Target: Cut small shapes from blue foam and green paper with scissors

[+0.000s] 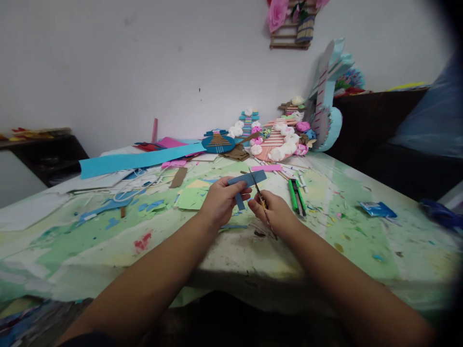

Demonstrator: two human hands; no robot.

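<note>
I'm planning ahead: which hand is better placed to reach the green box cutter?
Probably the right hand: the box cutter lies nearer it, though it holds a pointed tool. The left hand holds a blue strip.

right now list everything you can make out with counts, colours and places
card: one or more, blue-grey, centre
pointed tool: one, dark and gold, centre
utility knife: one, green and black, centre right
strip: one, pink, centre
paper: several, green and yellow, centre left
boards: several, white, left
scraps: many, mixed, scattered
band: one, blue, back left
oval craft: one, dark blue, back centre
flowered crafts: several, mixed, back right
tall craft: one, pale blue, upper right
hanging: one, brown and pink, top right
packet: one, blue, right
furniture: two pieces, dark, both sides
tablecloth: one, green and white, beneath
left fingers: several, on card
right fingers: several, on pointed tool
forearms: two, bottom
</note>
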